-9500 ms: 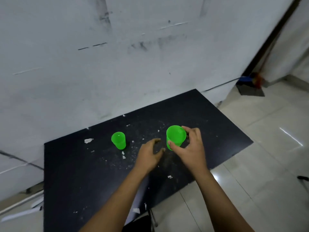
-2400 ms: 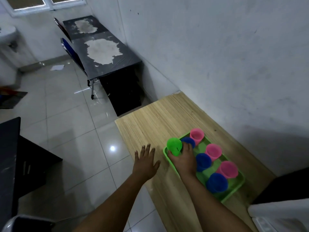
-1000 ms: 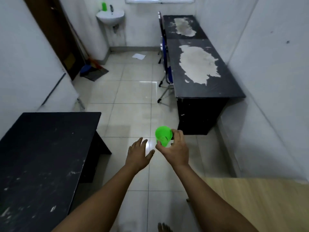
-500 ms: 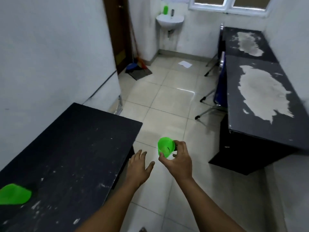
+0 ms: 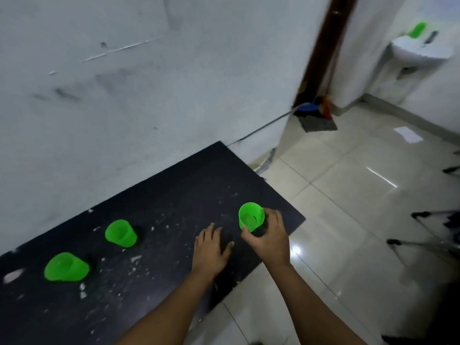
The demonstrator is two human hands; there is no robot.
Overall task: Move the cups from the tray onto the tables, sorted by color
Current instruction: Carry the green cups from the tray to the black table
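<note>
Green cup [image 5: 251, 216] sits gripped in your right hand [image 5: 270, 239] above the black table [image 5: 174, 195]; your left hand [image 5: 211, 250] hovers open-fingered beside it.

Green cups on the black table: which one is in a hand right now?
The rightmost green cup, near the black table's right end; the right hand grips it. The middle cup and leftmost cup stand untouched.

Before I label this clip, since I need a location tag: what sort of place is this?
Probably a bare utility or back room, not a kitchen or shop: a scuffed black table against a marked white wall, a small wall sink, and a broom and dustpan on the tiled floor.
</note>
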